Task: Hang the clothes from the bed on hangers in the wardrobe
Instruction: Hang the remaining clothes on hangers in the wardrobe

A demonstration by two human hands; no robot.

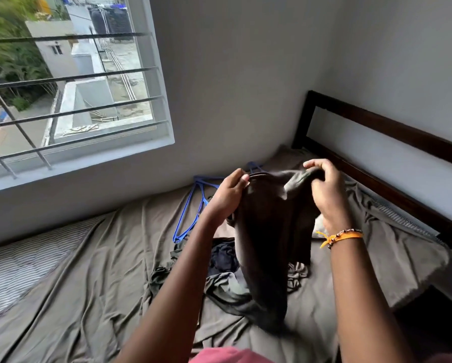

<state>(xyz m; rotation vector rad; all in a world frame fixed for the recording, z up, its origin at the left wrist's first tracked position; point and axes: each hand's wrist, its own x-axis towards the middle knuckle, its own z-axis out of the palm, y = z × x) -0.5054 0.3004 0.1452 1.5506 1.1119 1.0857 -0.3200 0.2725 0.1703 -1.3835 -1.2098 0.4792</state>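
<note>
The person stands at the bed [94, 279] and holds up a dark garment [269, 231] with both hands. The left hand [226, 196] pinches the top edge of the cloth on one side, and the right hand [327, 195] has its fingers curled around the top edge on the other side, so the two hands are apart with the opening of the garment stretched between them. The lower part of the garment hangs down and touches the sheet. No hanger is inside it as far as I can see. Blue hangers [191, 208] lie on the bed just behind the left hand, near the wall under the window [70, 82]. Under the raised garment a small pile of other clothes [223, 260] lies on the sheet, among them something dark blue and something grey. The wardrobe is not in view. In my judgement the task is at an early stage: this garment must yet get a hanger and go to the wardrobe, and the pile waits after it. How many pieces already hang there, I cannot tell.
</note>
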